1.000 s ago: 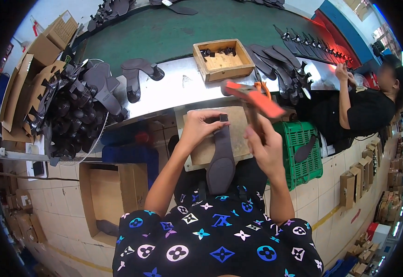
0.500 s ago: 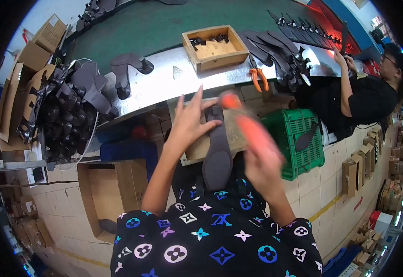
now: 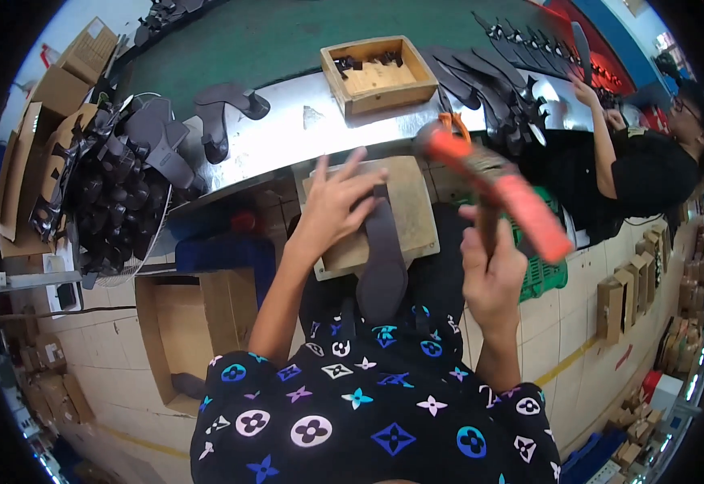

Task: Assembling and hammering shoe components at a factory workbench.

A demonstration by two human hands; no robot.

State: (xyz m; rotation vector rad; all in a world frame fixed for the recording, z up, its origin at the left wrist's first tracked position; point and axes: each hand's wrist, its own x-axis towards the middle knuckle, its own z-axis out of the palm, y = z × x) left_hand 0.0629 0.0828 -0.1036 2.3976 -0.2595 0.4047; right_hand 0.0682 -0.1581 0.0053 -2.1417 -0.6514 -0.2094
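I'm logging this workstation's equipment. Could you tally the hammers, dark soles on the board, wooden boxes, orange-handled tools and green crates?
Hammer, in the right hand: 1
Dark sole on the board: 1
Wooden box: 1
Orange-handled tool: 1
Green crate: 1
Total: 5

Can only see a blurry hammer in the right hand. Can't see all of the far end of the shoe sole, partly hidden by the left hand. Can't see much of the orange pliers behind the hammer, or the whole green crate on the right. Can't make out the tiny black bits in the far wooden box.
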